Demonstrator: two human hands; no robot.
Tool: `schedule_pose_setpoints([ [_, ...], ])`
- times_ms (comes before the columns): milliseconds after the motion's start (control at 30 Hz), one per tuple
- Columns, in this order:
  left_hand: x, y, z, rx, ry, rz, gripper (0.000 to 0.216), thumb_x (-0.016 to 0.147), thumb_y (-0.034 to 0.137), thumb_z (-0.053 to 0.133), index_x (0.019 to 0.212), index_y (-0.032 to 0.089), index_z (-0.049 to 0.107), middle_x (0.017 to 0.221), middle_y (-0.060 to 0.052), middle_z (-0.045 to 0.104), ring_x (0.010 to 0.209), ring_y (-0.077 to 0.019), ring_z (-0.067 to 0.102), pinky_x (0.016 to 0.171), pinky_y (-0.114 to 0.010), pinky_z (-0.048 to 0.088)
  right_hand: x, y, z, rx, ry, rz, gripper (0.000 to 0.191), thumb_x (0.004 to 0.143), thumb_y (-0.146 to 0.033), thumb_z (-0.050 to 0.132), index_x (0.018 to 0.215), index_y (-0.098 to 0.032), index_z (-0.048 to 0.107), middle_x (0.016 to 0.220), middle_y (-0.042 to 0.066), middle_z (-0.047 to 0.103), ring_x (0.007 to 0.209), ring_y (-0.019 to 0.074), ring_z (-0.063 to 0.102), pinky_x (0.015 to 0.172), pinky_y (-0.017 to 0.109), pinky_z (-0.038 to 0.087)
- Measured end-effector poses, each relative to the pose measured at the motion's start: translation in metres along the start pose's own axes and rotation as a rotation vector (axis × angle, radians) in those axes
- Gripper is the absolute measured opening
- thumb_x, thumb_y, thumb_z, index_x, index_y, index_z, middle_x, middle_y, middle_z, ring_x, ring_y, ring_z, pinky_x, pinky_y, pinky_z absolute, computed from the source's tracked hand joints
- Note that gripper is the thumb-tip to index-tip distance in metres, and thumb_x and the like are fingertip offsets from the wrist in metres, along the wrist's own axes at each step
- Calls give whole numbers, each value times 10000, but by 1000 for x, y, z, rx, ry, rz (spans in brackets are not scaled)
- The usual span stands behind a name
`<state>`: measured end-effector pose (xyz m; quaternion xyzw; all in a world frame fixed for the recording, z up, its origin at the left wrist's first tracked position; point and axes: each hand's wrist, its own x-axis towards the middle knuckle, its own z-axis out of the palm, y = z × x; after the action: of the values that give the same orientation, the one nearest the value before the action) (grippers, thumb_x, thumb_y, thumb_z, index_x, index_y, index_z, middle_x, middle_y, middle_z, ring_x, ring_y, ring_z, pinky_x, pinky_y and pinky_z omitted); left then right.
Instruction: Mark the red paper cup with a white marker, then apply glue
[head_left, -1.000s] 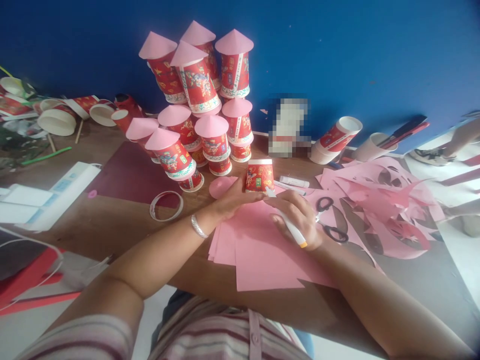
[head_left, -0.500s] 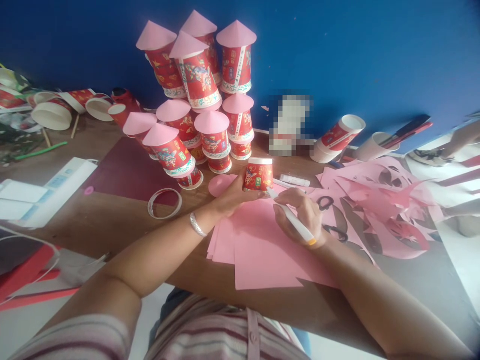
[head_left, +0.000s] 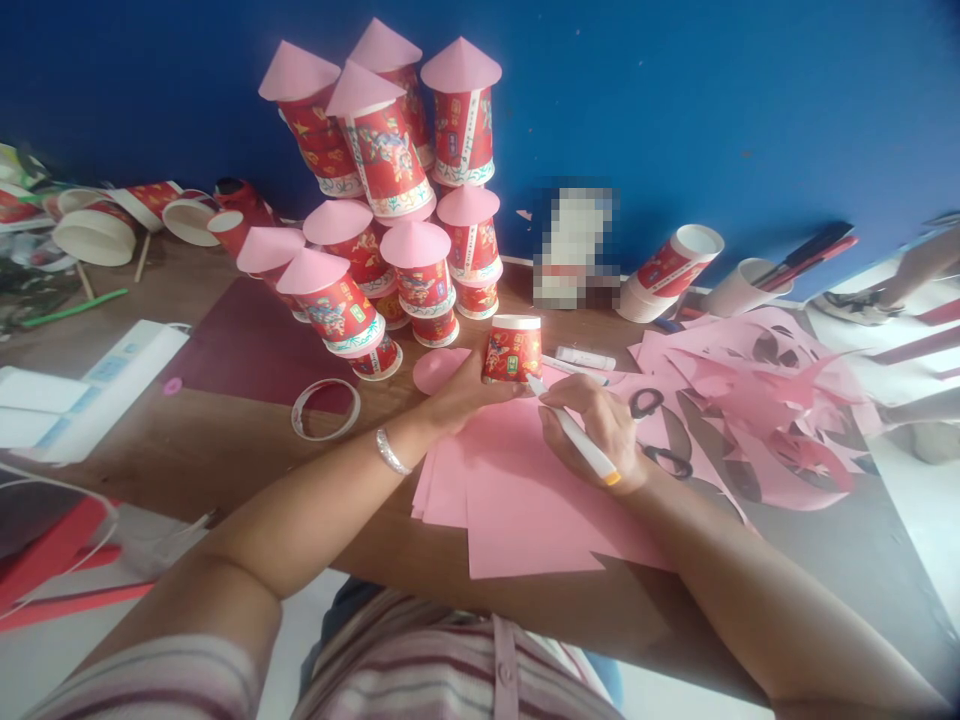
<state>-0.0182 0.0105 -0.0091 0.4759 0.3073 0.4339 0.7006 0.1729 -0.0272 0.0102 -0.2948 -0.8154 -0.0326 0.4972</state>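
Observation:
My left hand (head_left: pixel 466 390) is closed round the lower part of a red patterned paper cup (head_left: pixel 514 350), its white band at the top. A white marker (head_left: pixel 585 442) with a yellow end sits in the closed fingers of my right hand (head_left: pixel 600 425). Its tip is at the lower edge of the cup; whether it touches cannot be made out. Under both hands lie sheets of pink paper (head_left: pixel 525 510). Close by my left hand is a pink paper disc (head_left: pixel 441 370). Another white marker (head_left: pixel 586 358) lies behind my right hand, and black-handled scissors (head_left: pixel 664 460) beside it.
Red cup towers with pink cone tops (head_left: pixel 390 150) stand at the back left. A roll of tape (head_left: pixel 326 408) lies before them. To the right are pink paper scraps (head_left: pixel 780 400), stacked cups (head_left: pixel 671 272) and a pen cup (head_left: pixel 750 288). A person's leg shows far right.
The whole view has shifted slightly, with things appearing a little further left. Both hands keep their hold on the cup and the marker, and the marker tip stays by the cup's lower edge.

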Motion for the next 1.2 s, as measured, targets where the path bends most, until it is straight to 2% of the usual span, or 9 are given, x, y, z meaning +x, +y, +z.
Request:
schedule_pose_setpoints([
  [300,0,-1,-2,15,17,14,521,743,276,905,1135,227,566,1010,8,634,977,-176,600,886,-353,488,-2,0,1,-3,-14,14,208,931,-83,598,1061,-243,571,773,-20,667,642,143,676,587,262,554],
  [467,1,-2,-2,16,-16,6,497,755,309,899,1119,219,572,984,3,635,949,-175,599,867,-354,488,-1,1,1,12,-28,26,193,942,-94,594,1059,-245,569,776,-15,668,641,146,678,580,262,546],
  [667,1,-2,-2,-20,10,-9,569,721,296,922,1149,228,552,1011,-2,644,969,-185,616,893,-369,486,-2,2,0,28,-35,40,202,937,-94,606,1067,-248,582,801,-11,683,674,150,690,611,269,557],
  [1033,0,-1,-2,-11,-7,-31,544,736,326,922,1135,214,569,1018,-22,674,995,-209,653,948,-413,491,-5,2,1,18,-17,66,181,925,-86,602,1002,-248,580,792,-14,678,659,149,673,578,273,536],
  [1200,0,0,-1,-3,-10,-13,501,748,331,916,1114,217,595,976,-9,672,953,-191,638,907,-391,494,-4,1,3,-4,7,60,189,917,-72,599,986,-244,560,763,-22,659,625,136,652,565,254,532],
])
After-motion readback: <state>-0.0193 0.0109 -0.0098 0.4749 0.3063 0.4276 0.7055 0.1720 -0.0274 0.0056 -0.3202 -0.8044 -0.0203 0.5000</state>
